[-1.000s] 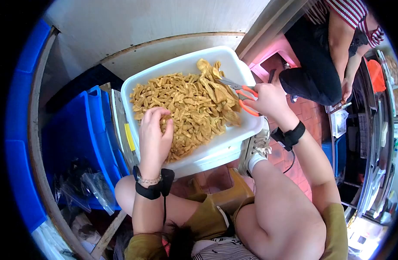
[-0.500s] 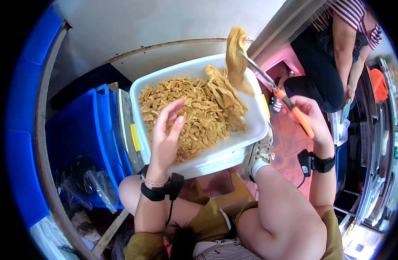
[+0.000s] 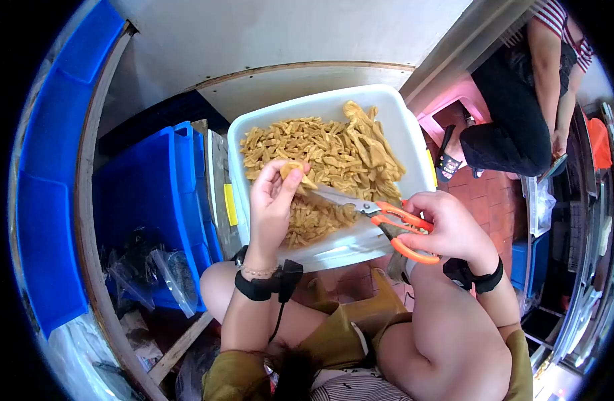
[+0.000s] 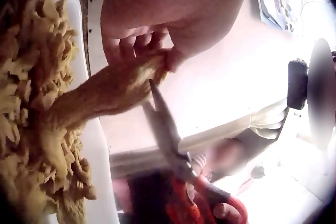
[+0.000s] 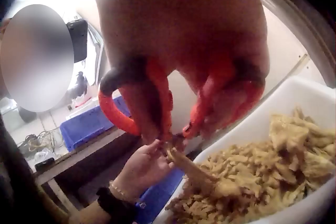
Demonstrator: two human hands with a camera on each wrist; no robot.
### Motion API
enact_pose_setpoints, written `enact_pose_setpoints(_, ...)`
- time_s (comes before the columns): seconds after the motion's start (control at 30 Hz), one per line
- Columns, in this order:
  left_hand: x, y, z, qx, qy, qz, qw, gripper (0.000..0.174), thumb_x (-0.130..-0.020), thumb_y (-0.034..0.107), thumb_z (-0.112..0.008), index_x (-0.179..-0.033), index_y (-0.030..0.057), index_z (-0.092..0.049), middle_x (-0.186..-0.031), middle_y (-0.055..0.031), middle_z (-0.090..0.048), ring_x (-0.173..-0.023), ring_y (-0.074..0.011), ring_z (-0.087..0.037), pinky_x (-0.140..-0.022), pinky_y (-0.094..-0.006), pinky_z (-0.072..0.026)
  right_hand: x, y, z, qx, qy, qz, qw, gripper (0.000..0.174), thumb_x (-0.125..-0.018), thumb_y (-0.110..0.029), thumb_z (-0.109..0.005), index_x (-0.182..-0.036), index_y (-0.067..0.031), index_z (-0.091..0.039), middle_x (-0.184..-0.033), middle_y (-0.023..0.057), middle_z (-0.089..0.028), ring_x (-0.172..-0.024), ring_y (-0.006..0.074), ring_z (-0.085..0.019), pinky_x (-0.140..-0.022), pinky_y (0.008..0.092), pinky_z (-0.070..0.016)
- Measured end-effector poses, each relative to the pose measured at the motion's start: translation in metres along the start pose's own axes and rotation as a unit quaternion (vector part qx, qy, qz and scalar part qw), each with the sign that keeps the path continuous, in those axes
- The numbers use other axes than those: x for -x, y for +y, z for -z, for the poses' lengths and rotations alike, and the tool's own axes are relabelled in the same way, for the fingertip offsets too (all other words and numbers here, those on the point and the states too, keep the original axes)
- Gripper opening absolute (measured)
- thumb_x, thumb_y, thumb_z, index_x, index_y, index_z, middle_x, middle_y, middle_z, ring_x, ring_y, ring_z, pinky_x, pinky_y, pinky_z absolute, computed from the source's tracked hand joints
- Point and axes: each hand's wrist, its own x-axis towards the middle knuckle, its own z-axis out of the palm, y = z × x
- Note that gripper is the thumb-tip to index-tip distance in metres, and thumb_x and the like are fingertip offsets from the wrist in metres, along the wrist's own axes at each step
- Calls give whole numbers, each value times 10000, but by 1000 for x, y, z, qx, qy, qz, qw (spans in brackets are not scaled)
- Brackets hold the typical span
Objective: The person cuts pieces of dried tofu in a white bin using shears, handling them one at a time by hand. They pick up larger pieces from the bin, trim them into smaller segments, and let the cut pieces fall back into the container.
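My left hand [image 3: 272, 204] pinches the end of a long tan, floppy food piece [image 4: 102, 91] over a white tub [image 3: 420, 144]. What kind of food it is, I cannot tell. With its fingers through the orange handles, my right hand [image 3: 450, 226] holds a pair of scissors [image 3: 350, 202]. Their blades stand apart at the piece near my left fingertips, one blade passing across its front in the left wrist view. Below lies a heap of short cut tan pieces [image 3: 307, 144], with larger uncut pieces [image 3: 374, 144] at the tub's right side.
Blue crates [image 3: 143, 200] stand to the left beside a wooden board. A brown stool [image 3: 367, 304] is between my legs. To the right, another person [image 3: 514, 127] sits by a pink stool [image 3: 464, 103]. A pale wall [image 3: 287, 33] rises behind the tub.
My right hand first lifted a long piece from the tub with the scissors, then brought it left and down. My left hand rose from the heap and now pinches that piece at the blades.
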Motion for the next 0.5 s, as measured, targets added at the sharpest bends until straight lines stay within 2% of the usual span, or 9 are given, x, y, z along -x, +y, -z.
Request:
enact_pose_setpoints(0.07,-4,-6,-2,112,24,-11,993,185,-963,183,-550,-1027,9,-556,-889,-57,-612,-899,-127,-580,-872,-284,-455,1,0,2,33,20,11,999,363,-644,-312,-783,-710,-15,-586,-603,128,-538,-531,239,-533,-520,334,-415)
enact_pose_setpoints(0.1,-5,-9,-1,111,25,-11,993,185,-963,183,-550,-1027,9,-556,-889,-57,-612,-899,-127,-580,-872,-284,-455,3,-1,5,36,29,-17,999,360,-639,-310,-781,-711,-19,-583,-593,120,-534,-532,244,-536,-518,339,-416)
enact_pose_setpoints(0.17,-8,-12,4,129,86,9,988,164,-951,192,-576,-1002,48,-515,-786,-20,-551,-758,-96,-551,-745,-245,-475,3,-3,5,38,38,-45,998,357,-634,-309,-780,-713,-23,-581,-583,111,-531,-534,250,-539,-516,344,-417)
enact_pose_setpoints(0.2,-9,-10,6,128,86,10,988,164,-951,192,-576,-1002,48,-515,-786,-20,-551,-758,-96,-551,-745,-245,-475,4,-4,3,18,66,-53,996,361,-635,-314,-778,-718,-27,-576,-583,102,-520,-537,263,-533,-525,356,-415)
enact_pose_setpoints(0.27,-10,-6,12,54,91,40,994,171,-926,138,-612,-1028,50,-506,-832,-13,-561,-717,-62,-532,-599,-213,-468,2,-2,-2,-1,94,-60,994,365,-635,-320,-776,-724,-31,-572,-583,93,-510,-541,277,-526,-535,368,-412)
enact_pose_setpoints(0.33,-8,-9,15,26,79,39,996,168,-921,134,-617,-1024,56,-510,-840,-8,-564,-712,-46,-523,-564,-193,-448,-1,6,-12,81,160,51,982,414,-628,-362,-792,-722,-40,-550,-597,82,-489,-574,290,-530,-558,376,-402)
enact_pose_setpoints(0.37,-8,-10,15,-2,67,39,997,165,-916,130,-622,-1021,62,-515,-848,-4,-566,-707,-29,-514,-528,-172,-429,-3,5,-13,81,160,51,983,414,-628,-362,-792,-722,-40,-550,-597,82,-489,-574,290,-530,-558,376,-402)
enact_pose_setpoints(0.43,-7,-10,10,-16,38,63,997,155,-917,128,-613,-1019,63,-517,-858,-1,-562,-727,-32,-511,-573,-180,-434,-8,0,-16,66,92,31,993,477,-608,-425,-811,-707,-57,-525,-621,82,-487,-599,290,-530,-599,365,-390)
enact_pose_setpoints(0.5,-6,-12,8,-30,9,87,996,145,-917,125,-605,-1016,65,-518,-868,2,-559,-747,-35,-508,-619,-188,-440,-9,1,-24,77,82,13,994,533,-601,-504,-802,-703,-66,-516,-636,93,-504,-607,297,-530,-629,353,-376)
